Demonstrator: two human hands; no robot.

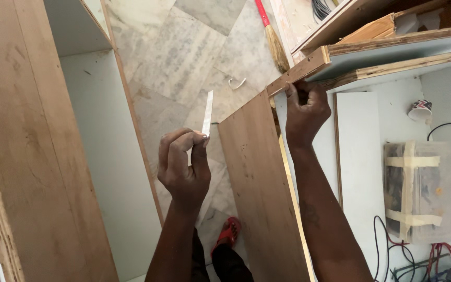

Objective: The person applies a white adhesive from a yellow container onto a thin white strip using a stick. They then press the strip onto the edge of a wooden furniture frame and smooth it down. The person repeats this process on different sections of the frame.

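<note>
Now, head view, one line at a time:
Right hand: right hand [306, 109] is curled tight, fingertips pinching the top far corner of the upright brown panel [259, 183], just where it meets the plywood strip [298, 70] of the frame.
Left hand: left hand [184, 164] is closed in a fist around a thin white strip [207, 114], which stands up out of the thumb and forefinger, clear of the panel.
Panel: it stands on edge between the two arms, its pale edge band running near to far along the right side.
Doing it well: my read is that the corner wants holding flush and steady, wrist stiff, while the strip is brought in square to the edge rather than at a slant.
Edges: the panel's left edge is bare and sharp-looking; the tall cabinet side [37, 156] rises close on the left.
Open room: marble floor [184, 62] lies open at the far side, with a broom [272, 36] lying there; a red sandal [228, 232] sits near, below the left arm.
Right side: white board [361, 167] carries a taped plastic box [421, 190], a paper cup [419, 109] and loose cables [392, 245], well apart from the hands.
</note>
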